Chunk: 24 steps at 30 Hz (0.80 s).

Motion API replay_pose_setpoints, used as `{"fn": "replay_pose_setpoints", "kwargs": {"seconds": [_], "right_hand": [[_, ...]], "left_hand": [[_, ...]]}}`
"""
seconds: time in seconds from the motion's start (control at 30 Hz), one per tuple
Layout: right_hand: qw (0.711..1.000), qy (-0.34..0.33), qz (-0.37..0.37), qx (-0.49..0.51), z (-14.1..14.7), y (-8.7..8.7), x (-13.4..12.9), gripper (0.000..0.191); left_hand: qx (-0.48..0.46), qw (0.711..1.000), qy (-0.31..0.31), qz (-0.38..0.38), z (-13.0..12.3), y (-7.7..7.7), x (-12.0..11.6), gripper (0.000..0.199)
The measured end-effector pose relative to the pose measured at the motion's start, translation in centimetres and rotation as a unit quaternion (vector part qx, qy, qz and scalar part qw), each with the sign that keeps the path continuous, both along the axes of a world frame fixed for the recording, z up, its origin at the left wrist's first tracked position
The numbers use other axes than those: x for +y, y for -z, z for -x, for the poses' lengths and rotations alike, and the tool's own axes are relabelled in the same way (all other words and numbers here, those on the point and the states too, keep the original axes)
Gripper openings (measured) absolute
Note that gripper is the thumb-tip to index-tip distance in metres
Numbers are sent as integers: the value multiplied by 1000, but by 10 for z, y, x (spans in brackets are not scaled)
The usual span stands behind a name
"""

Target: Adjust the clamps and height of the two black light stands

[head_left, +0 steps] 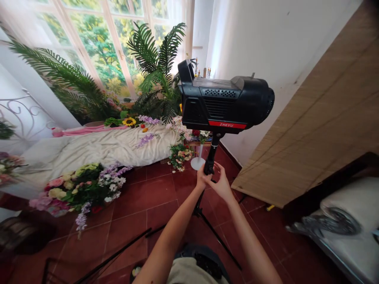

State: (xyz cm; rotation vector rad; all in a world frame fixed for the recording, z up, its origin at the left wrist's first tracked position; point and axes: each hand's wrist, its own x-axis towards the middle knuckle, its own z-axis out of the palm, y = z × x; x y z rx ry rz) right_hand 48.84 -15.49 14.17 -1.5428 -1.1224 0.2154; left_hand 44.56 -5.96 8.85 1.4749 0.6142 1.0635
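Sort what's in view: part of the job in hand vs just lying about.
In the job:
black ZHEYU unit
stand under it, left hand and right hand at its upper part

Lying about:
sunflower
cream cloth
palm fronds

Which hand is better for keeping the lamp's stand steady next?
Probably the left hand: it seems closed around the stand below the lamp, while the right hand curves more loosely, leaving a gap.
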Motion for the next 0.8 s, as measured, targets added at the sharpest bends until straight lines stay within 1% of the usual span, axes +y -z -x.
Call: {"fn": "replay_pose_setpoints", "kwargs": {"seconds": [0.07, 0.1, 0.17, 0.23, 0.27, 0.33, 0.43, 0.5, 0.57, 0.63, 0.73, 0.8], "right_hand": [[1000, 5, -1, 28, 11, -10, 20, 74], [999, 16, 0, 45, 15, -12, 29, 67], [996, 45, -6, 71, 17, -11, 43, 49], [996, 51, -14, 76, 13, -7, 49, 37], [997, 39, -15, 71, 9, -5, 50, 35], [998, -7, -14, 56, -2, -4, 50, 33], [996, -76, -4, 47, -16, -6, 48, 29], [995, -89, 7, 45, -20, -11, 48, 28], [997, -73, 6, 37, -17, -15, 48, 28], [999, -43, -2, 32, -9, -19, 48, 30], [999, 24, -8, 47, 8, -23, 49, 32], [995, 77, -12, 59, 19, -24, 51, 33]], "left_hand": [[-30, 999, 2, 19, 0, 2, 0, 33], [-38, 999, 0, 26, 0, 3, 0, 33], [-32, 999, -14, 26, 0, 6, 1, 32], [-6, 999, -31, 7, 0, 7, 1, 29], [6, 999, -40, -3, 0, 7, 0, 26], [28, 998, -61, -12, -2, 6, -1, 20], [54, 994, -89, -17, -4, 4, -3, 15], [53, 993, -101, -24, -5, 3, -4, 15], [42, 993, -104, -28, -4, 2, -5, 15], [23, 995, -93, -21, -4, 3, -5, 17], [-9, 997, -76, 17, -3, 5, -3, 23], [-21, 996, -76, 42, -4, 6, -2, 25]]}}
